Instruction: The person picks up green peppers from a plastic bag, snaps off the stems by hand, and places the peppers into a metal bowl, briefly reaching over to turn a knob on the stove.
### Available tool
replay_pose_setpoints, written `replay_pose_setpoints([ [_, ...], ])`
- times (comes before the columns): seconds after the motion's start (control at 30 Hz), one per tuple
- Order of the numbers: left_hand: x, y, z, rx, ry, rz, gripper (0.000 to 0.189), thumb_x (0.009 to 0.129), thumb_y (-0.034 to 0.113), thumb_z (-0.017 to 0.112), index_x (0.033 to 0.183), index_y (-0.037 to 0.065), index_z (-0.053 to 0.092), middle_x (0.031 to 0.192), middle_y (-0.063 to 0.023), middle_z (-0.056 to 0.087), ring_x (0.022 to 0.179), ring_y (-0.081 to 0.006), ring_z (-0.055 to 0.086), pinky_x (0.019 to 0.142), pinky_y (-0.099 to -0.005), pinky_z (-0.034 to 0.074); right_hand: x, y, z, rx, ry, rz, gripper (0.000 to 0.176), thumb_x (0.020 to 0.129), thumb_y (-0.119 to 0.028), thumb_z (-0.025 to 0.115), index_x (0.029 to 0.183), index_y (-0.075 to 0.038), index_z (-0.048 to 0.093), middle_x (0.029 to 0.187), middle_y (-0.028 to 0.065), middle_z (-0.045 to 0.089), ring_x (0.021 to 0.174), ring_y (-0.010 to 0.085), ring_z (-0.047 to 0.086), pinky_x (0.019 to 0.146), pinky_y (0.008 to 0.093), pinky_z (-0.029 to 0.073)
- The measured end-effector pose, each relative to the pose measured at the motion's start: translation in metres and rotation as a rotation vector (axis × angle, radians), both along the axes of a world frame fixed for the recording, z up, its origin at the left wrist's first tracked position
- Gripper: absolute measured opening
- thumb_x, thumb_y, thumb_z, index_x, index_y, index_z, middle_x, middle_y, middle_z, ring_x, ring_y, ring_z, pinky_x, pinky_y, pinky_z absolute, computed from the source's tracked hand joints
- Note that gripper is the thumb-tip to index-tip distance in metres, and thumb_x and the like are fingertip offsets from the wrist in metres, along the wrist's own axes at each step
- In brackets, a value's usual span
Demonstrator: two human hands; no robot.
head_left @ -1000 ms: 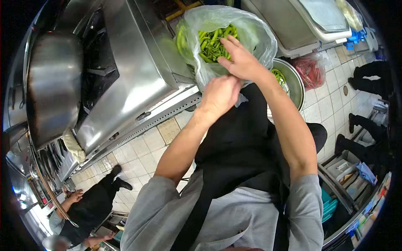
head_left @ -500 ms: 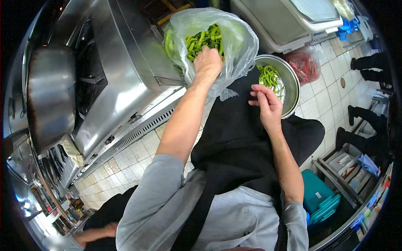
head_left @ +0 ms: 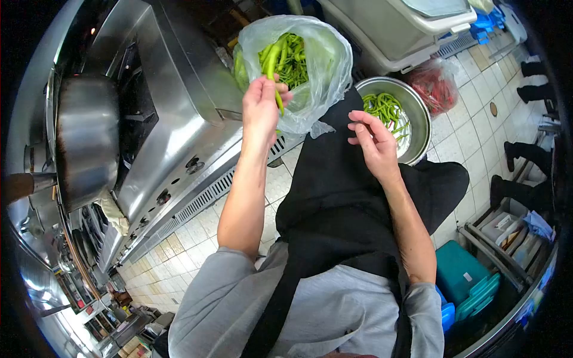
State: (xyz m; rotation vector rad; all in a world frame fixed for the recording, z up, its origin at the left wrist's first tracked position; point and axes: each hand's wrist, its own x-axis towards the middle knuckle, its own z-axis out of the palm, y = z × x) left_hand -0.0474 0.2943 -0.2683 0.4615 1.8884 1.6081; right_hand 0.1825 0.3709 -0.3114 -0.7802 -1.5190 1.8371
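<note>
My left hand (head_left: 262, 104) pinches a long green pepper (head_left: 273, 64) upright over the left rim of a clear plastic bag (head_left: 331, 56). More green peppers (head_left: 292, 62) lie inside the bag. Over my lap, beside the left rim of a round metal bowl (head_left: 422, 113), my right hand (head_left: 376, 140) hovers with its fingers slightly curled and apart, nothing between them. Inside the bowl lie several slender green peppers (head_left: 384, 109), mostly towards its left side.
A steel stove (head_left: 197, 128) with a large pot (head_left: 89, 140) stands at the left. Behind the bowl are a red-filled bag (head_left: 433, 89) and a lidded bin (head_left: 394, 30). A teal container (head_left: 459, 271) is at lower right; people's legs (head_left: 528, 155) show at far right.
My left hand has come out of the bag's middle, moving left and towards me with a green pepper. My right hand has hardly moved. The person at lower left has gone from view.
</note>
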Motion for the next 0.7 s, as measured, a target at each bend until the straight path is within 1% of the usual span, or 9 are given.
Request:
replay_pose_setpoints([
  [0.1,0.028,-0.016,0.025,-0.123,0.095,-0.188,0.027,0.104,0.019,0.045,0.120,0.001,0.058,0.092,-0.0078,0.066,0.083,-0.0199,0.066,0.075,-0.0319,0.051,0.008,0.003,0.005,0.202,-0.075,0.016,0.029,0.097,-0.004,0.056,0.126,-0.001,0.058,0.119,0.0068,0.062,0.098,0.0118,0.062,0.079,0.0256,0.054],
  [0.17,0.045,-0.031,0.036,-0.377,0.771,-0.488,0.023,0.101,0.015,0.048,0.115,0.003,0.061,0.091,-0.0133,0.065,0.085,-0.0292,0.066,0.078,-0.0368,0.051,0.012,0.004,0.014,0.281,-0.072,-0.012,0.031,0.095,-0.002,0.059,0.126,0.000,0.057,0.120,0.0091,0.061,0.099,0.0146,0.062,0.080,0.0258,0.053],
  [0.23,0.053,-0.035,0.038,-0.324,0.796,-0.579,0.021,0.099,0.014,0.050,0.114,0.003,0.061,0.093,-0.0157,0.065,0.087,-0.0329,0.065,0.079,-0.0385,0.051,0.015,0.005,0.026,0.476,-0.078,-0.071,0.031,0.093,-0.001,0.059,0.124,0.000,0.059,0.121,0.0104,0.060,0.101,0.0184,0.062,0.082,0.0266,0.052],
  [0.3,0.058,-0.035,0.040,-0.271,0.825,-0.663,0.020,0.098,0.012,0.051,0.113,0.003,0.062,0.094,-0.0180,0.064,0.090,-0.0365,0.064,0.081,-0.0402,0.050,0.024,0.003,0.028,0.468,-0.081,-0.064,0.030,0.093,-0.002,0.060,0.123,0.000,0.060,0.118,0.0124,0.061,0.103,0.0192,0.062,0.083,0.0270,0.051],
  [0.37,0.065,-0.029,0.040,-0.202,0.622,-0.752,0.021,0.096,0.012,0.053,0.113,0.003,0.061,0.098,-0.0184,0.064,0.093,-0.0367,0.064,0.081,-0.0408,0.050,0.040,0.004,0.019,0.662,-0.202,0.118,0.027,0.093,-0.004,0.061,0.120,0.002,0.061,0.111,0.0139,0.065,0.100,0.0184,0.063,0.082,0.0274,0.051],
  [0.4,0.070,-0.027,0.037,-0.200,0.622,-0.749,0.021,0.096,0.012,0.053,0.113,0.003,0.061,0.098,-0.0184,0.064,0.093,-0.0367,0.064,0.081,-0.0408,0.050,0.045,-0.004,0.017,0.554,-0.244,0.116,0.024,0.094,-0.005,0.060,0.116,0.003,0.062,0.097,0.0136,0.067,0.089,0.0174,0.065,0.076,0.0274,0.051],
  [0.53,0.100,-0.021,0.019,-0.143,0.834,-0.976,0.027,0.093,0.020,0.059,0.118,0.008,0.061,0.099,-0.0146,0.064,0.093,-0.0343,0.065,0.080,-0.0439,0.053,0.080,-0.025,-0.011,0.211,-0.340,0.120,0.023,0.096,-0.006,0.059,0.116,0.003,0.063,0.085,0.0083,0.067,0.074,0.0113,0.063,0.067,0.0255,0.051],
  [0.6,0.123,-0.016,-0.001,-0.136,1.001,-1.107,0.028,0.089,0.019,0.062,0.116,0.011,0.060,0.092,-0.0114,0.063,0.088,-0.0309,0.066,0.077,-0.0443,0.053,0.092,-0.033,-0.020,0.170,-0.327,0.076,0.023,0.096,-0.006,0.059,0.117,0.003,0.063,0.085,0.0079,0.067,0.074,0.0108,0.062,0.067,0.0250,0.050],
  [0.7,0.131,-0.006,-0.007,-0.046,1.066,-1.103,0.021,0.084,0.014,0.060,0.105,0.010,0.063,0.087,-0.0079,0.061,0.085,-0.0287,0.066,0.077,-0.0424,0.052,0.108,-0.037,-0.026,0.105,-0.309,-0.003,0.023,0.097,-0.006,0.058,0.117,0.004,0.063,0.085,0.0066,0.066,0.074,0.0107,0.062,0.067,0.0251,0.050],
])
